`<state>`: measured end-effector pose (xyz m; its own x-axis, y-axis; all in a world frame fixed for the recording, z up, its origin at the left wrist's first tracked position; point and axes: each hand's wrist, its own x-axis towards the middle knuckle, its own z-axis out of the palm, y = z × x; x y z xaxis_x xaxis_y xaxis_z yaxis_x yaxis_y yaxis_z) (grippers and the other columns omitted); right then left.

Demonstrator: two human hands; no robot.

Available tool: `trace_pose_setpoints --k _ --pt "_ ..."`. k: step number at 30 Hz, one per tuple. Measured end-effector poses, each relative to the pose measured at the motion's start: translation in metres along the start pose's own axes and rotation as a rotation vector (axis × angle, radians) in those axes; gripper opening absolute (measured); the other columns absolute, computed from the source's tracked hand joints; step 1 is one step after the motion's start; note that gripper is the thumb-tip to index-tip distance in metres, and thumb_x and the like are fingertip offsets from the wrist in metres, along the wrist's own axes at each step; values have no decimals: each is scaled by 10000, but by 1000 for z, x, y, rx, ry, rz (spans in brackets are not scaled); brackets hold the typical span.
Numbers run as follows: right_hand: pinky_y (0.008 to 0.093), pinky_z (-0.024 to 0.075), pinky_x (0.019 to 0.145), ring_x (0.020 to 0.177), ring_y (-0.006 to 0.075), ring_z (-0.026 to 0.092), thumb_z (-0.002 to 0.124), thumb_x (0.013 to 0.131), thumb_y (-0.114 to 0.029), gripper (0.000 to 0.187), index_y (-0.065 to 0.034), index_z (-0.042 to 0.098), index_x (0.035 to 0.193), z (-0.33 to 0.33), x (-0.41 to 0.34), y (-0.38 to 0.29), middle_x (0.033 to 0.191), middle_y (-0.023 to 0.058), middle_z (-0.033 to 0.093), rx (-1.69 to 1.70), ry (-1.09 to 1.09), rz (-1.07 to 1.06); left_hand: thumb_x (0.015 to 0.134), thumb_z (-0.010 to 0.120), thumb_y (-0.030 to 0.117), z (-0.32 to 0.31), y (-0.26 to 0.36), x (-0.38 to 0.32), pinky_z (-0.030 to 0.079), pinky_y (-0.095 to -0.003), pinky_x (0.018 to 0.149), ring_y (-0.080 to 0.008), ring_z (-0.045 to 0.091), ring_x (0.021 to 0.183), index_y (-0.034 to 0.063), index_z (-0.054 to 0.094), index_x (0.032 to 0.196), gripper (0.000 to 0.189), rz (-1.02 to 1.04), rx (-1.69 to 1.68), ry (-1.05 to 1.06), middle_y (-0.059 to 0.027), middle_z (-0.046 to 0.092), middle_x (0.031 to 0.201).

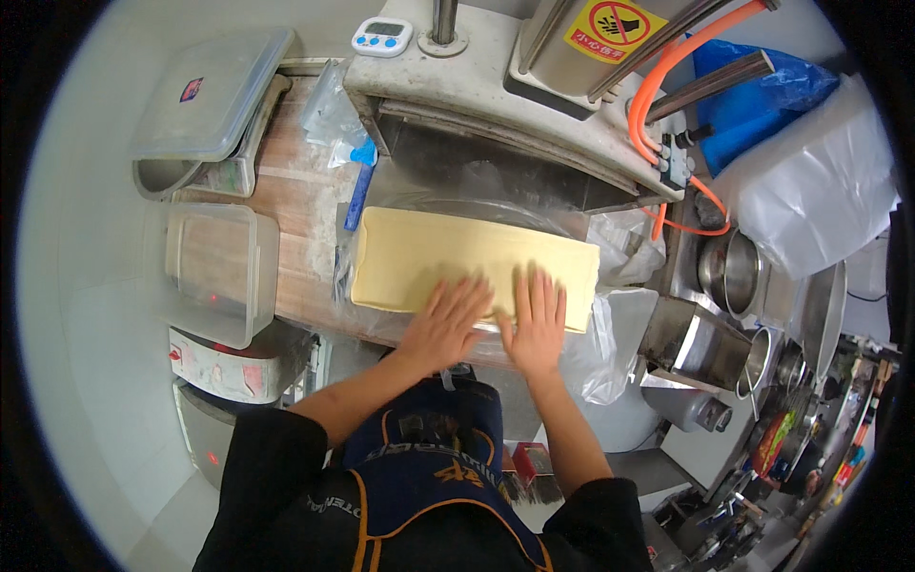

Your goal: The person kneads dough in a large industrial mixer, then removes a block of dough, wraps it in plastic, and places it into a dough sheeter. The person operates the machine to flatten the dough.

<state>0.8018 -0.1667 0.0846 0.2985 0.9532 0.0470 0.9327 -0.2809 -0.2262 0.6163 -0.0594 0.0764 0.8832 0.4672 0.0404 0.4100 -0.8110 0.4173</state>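
Observation:
A long, pale yellow slab of dough (457, 247) lies on clear plastic sheeting (500, 207), just in front of a press machine. My left hand (447, 314) rests its fingers flat on the slab's near edge, left of my right hand. Palm down, my right hand (537, 322) lies with its fingers pointing away from me over the near right part of the slab. The fingertips of both hands are somewhat blurred. Neither hand is closed around anything. The slab's face looks smooth, with a slightly uneven rim.
Behind the slab stands the press (457, 79) with a hand-hazard sticker and an orange air hose (647, 93). A white digital timer (382, 37) sits on it. Left are a blue-handled tool (359, 196) and a plastic bin (214, 272). Steel bowls (729, 272) stand at right.

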Motion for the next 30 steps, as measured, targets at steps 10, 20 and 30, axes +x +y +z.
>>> trace_pose_setpoints --k 10,20,30 --pt "549 197 1247 1517 361 324 464 1063 -288 542 -91 419 1566 -12 13 36 1633 177 364 -78 173 144 1041 481 466 9 28 57 151 -526 1268 -303 266 1546 58 391 1569 673 -101 -34 101 -135 302 1670" --pt "545 210 1242 1496 419 333 454 1056 -238 531 -4 430 1532 -12 6 43 1613 225 374 113 68 155 988 573 447 -35 -67 -23 168 -529 1264 -302 288 1539 104 416 1563 687 -248 217 125 -123 364 1640" --pt "491 262 1228 1484 439 350 443 1055 -166 483 38 461 1492 -42 -3 19 1600 255 381 349 61 196 1052 473 366 -46 -132 -14 182 -490 1264 -445 194 1545 -95 169 1591 772 -399 -483 275 -307 210 1653"
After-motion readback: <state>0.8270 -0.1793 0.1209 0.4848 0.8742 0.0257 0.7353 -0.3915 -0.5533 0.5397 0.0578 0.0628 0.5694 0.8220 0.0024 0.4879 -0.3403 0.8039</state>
